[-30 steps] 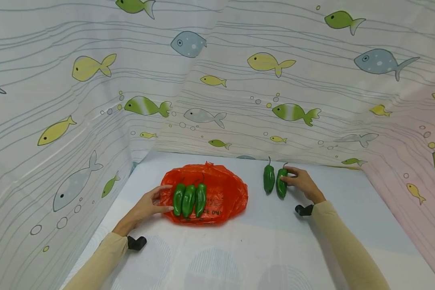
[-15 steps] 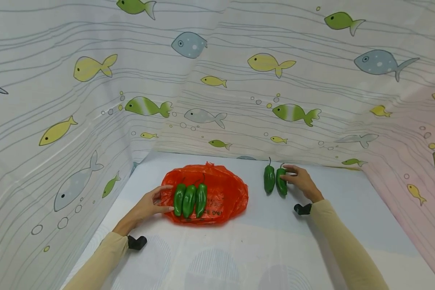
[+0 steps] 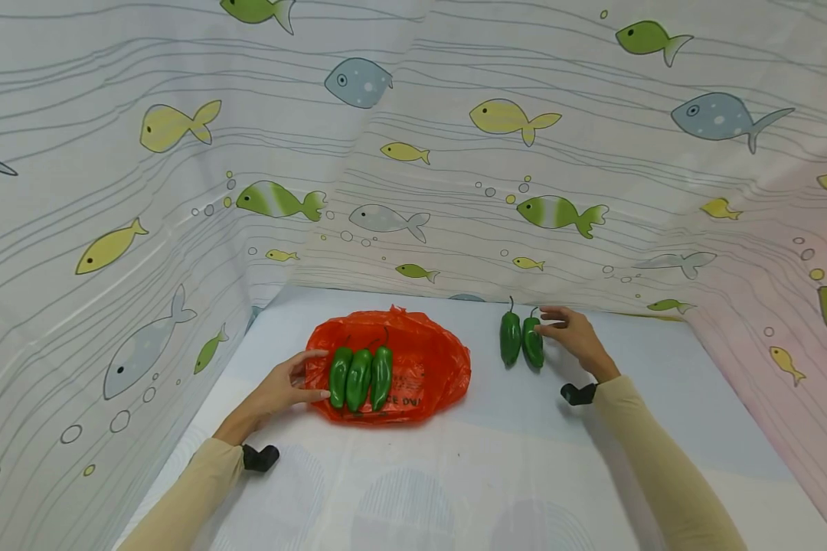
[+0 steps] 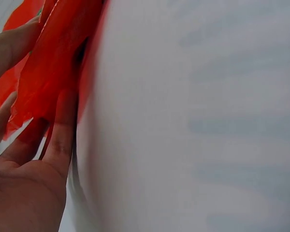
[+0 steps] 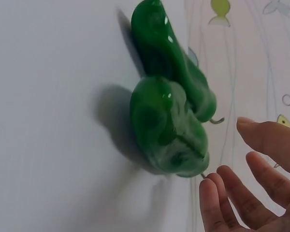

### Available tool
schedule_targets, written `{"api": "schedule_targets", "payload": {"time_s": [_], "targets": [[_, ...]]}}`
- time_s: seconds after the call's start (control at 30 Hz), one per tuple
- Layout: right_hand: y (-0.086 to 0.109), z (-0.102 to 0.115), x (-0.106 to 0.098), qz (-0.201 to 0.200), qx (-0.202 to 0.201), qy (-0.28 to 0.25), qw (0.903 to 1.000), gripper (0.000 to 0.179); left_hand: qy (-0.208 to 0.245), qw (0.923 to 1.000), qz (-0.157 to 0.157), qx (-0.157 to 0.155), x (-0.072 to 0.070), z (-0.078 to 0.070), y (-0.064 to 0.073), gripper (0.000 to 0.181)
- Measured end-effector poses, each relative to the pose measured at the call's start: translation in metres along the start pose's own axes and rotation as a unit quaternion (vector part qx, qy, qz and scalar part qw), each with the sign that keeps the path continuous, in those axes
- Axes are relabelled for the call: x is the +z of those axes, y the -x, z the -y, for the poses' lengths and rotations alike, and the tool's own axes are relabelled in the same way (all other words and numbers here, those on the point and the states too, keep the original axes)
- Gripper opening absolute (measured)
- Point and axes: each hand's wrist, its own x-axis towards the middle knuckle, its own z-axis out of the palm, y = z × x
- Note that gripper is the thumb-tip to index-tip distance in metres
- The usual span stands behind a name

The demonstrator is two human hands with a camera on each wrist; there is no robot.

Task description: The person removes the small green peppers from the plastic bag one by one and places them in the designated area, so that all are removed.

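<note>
Three green chili peppers [image 3: 358, 380] lie side by side on a red plastic bag [image 3: 448, 375] spread on the table. My left hand [image 3: 288, 383] rests at the bag's left edge, thumb and fingers spread apart; in the left wrist view the fingers [image 4: 60, 140] reach along the bag's underside. Farther right, two more green chili peppers stand close together, a left one [image 3: 510, 338] and a right one [image 3: 534, 342], stems pointing away. Beside the right one is my right hand [image 3: 573, 337], its fingers relaxed, with a gap to the pepper [image 5: 169, 130] in the right wrist view.
White cloth printed with fish [image 3: 554, 213] hangs behind the table and at both sides. The pale tabletop [image 3: 496, 428] carries faint round prints. A black wrist camera [image 3: 579, 394] is strapped to each wrist.
The right pepper has shifted a little left toward its neighbour, and my right hand has let go of it. The left hand and the bag stay as they were.
</note>
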Motion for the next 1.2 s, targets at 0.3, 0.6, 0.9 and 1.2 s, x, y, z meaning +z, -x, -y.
{"api": "schedule_targets", "payload": {"time_s": [0.3, 0.6, 0.9, 1.2], "targets": [[0.007, 0.023, 0.010, 0.012, -0.031, 0.011, 0.9994, 0.060, 0.001, 1.0000, -0.002, 0.003, 0.000, 0.001, 0.000, 0.077], [0.011, 0.039, 0.022, 0.036, -0.069, 0.001, 0.9970, 0.061, -0.001, 1.0000, -0.001, -0.003, -0.001, -0.001, 0.001, 0.078], [0.018, 0.057, 0.041, 0.048, -0.071, 0.008, 0.9963, 0.059, 0.002, 1.0000, 0.004, -0.006, 0.000, 0.002, 0.001, 0.078], [0.017, 0.069, 0.063, 0.058, -0.098, 0.022, 0.9933, 0.054, 0.010, 0.9999, 0.002, 0.000, 0.001, 0.003, 0.000, 0.077]]}}
